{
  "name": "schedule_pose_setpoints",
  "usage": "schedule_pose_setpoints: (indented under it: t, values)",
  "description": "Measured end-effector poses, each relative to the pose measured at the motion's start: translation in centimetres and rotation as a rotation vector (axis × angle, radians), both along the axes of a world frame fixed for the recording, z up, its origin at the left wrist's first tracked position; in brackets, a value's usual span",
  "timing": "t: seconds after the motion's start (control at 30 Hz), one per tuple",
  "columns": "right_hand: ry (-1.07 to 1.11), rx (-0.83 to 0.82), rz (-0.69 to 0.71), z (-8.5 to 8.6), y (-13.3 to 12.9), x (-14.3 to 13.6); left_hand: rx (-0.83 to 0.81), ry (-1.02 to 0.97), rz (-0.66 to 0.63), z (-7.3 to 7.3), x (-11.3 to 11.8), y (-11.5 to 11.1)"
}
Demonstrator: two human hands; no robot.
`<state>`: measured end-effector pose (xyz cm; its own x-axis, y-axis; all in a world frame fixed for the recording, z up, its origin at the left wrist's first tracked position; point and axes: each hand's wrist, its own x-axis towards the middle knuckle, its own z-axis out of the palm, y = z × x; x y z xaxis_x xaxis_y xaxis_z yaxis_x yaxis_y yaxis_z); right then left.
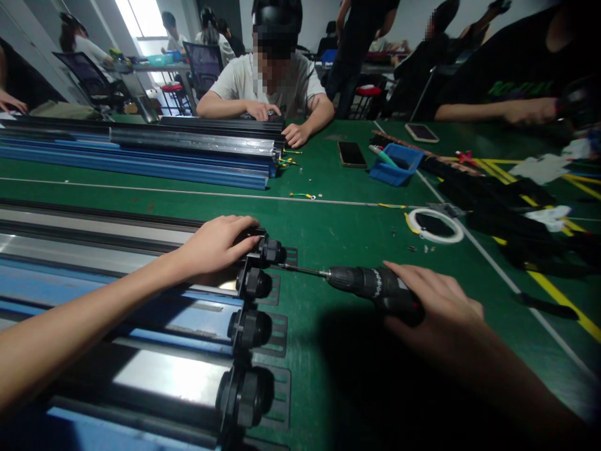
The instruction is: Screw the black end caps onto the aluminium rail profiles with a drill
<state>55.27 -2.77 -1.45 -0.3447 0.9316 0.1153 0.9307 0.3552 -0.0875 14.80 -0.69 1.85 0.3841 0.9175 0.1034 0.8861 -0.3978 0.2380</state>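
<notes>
My right hand is closed around a black cordless drill that points left. Its long, thin screwdriver bit reaches the end of the farthest profile in the near row; the exact contact at the tip is too small to make out. My left hand curls over that profile's end, thumb and fingers gripping around the black end cap. A black cable gland sticks out of this cap. Nearer to me, more long profiles lie side by side, each with an end cap, a gland and a slotted black bracket.
Across the green table lies another stack of blue and black profiles, with a person behind it. To the right are a blue bin, phones, a white cable coil, a small green-yellow wire and dark straps.
</notes>
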Motion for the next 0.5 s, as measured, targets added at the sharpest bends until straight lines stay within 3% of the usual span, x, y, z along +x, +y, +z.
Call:
schedule_pose_setpoints:
  t: [0.27, 0.5]
  values:
    - [0.019, 0.036, 0.024, -0.4, 0.2, 0.4, -0.001, 0.009, -0.011, 0.3, 0.2, -0.1]
    - [0.046, 0.004, 0.045, 0.3, 0.7, -1.7, 0.001, 0.017, -0.009, 0.3, 0.2, -0.1]
